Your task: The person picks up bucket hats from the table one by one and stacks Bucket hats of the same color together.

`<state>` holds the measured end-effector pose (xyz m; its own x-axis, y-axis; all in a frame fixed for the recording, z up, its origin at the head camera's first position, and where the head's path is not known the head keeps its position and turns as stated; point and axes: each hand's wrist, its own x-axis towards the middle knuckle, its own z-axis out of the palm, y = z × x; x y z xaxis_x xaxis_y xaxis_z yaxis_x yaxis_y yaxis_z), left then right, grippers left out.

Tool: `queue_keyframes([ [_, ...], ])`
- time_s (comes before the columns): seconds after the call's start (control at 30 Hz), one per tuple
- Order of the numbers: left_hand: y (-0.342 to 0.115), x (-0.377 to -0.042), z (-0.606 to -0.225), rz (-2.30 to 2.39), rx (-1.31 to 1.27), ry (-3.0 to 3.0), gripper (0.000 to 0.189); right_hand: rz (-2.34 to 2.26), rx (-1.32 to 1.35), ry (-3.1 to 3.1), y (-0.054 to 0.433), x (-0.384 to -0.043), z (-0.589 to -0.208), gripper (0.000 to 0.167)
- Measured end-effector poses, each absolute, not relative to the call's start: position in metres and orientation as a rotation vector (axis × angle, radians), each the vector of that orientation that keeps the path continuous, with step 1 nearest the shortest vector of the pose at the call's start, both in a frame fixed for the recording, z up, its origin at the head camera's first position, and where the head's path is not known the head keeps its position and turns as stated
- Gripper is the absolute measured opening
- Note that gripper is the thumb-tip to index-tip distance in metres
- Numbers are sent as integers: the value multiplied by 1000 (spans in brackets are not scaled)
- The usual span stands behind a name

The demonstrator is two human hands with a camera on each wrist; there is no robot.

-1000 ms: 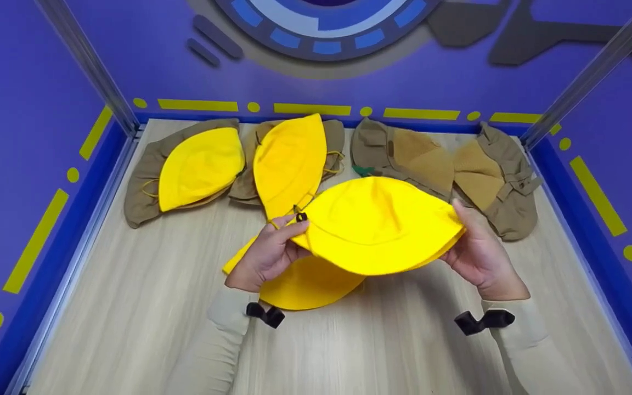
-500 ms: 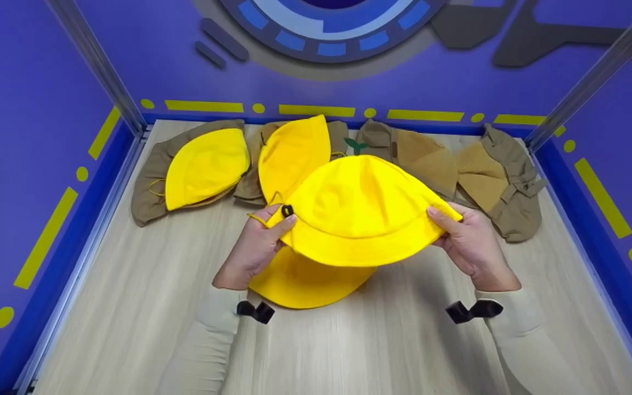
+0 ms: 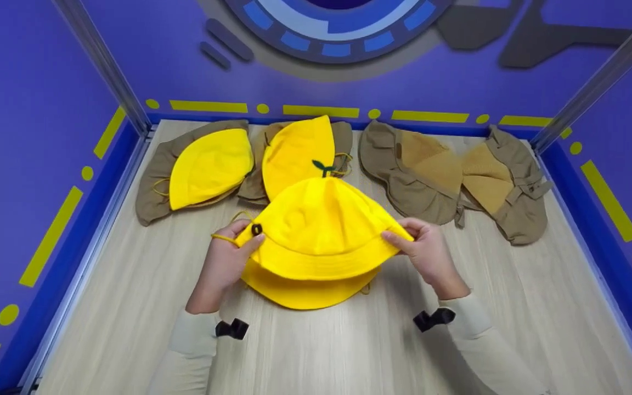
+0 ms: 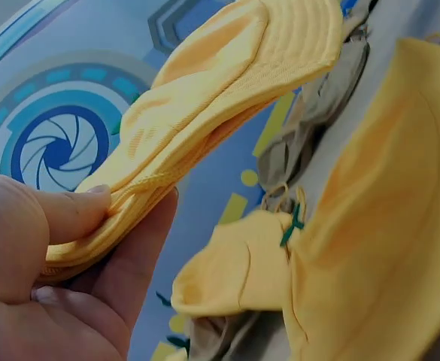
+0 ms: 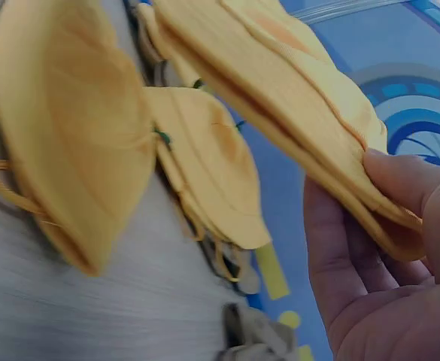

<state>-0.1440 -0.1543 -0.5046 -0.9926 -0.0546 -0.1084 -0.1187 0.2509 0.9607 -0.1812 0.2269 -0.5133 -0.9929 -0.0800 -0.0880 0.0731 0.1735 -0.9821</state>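
Note:
A yellow bucket hat (image 3: 321, 230) with a green sprout (image 3: 324, 167) on its crown is held up between both hands, folded flat with the brim toward me. My left hand (image 3: 225, 266) pinches its left brim corner, near a black cord stopper (image 3: 257, 229) and a yellow cord. At the opposite corner, my right hand (image 3: 428, 252) pinches the brim, thumb in front and fingers behind, as the right wrist view also shows. Below the held hat lies another yellow hat (image 3: 310, 299) on the table, partly hidden in the head view; its side shows in the left wrist view.
Along the back wall, two yellow hats (image 3: 212, 167) (image 3: 299, 156) lie on brown hats. To their right are two brown hats with tan crowns (image 3: 431, 162) (image 3: 486, 175). Blue-purple walls (image 3: 30, 109) with metal corner posts (image 3: 110, 71) enclose the wooden table (image 3: 124, 307).
Both hands have carried the hat left and, lately, lower. It has turned so the sprout points up. My right thumb has shifted onto the front of the brim.

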Motion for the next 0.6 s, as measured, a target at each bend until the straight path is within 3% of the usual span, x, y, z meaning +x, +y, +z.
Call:
queue_keyframes([
  [0.17,-161,-135,-522,1755,-245,2528,18,-1790,16,2360,217,-177,-543,38],
  [0.6,-158,-130,-553,1466,-280,2763,33,-1537,-42,2588,206,-170,-569,30],
])
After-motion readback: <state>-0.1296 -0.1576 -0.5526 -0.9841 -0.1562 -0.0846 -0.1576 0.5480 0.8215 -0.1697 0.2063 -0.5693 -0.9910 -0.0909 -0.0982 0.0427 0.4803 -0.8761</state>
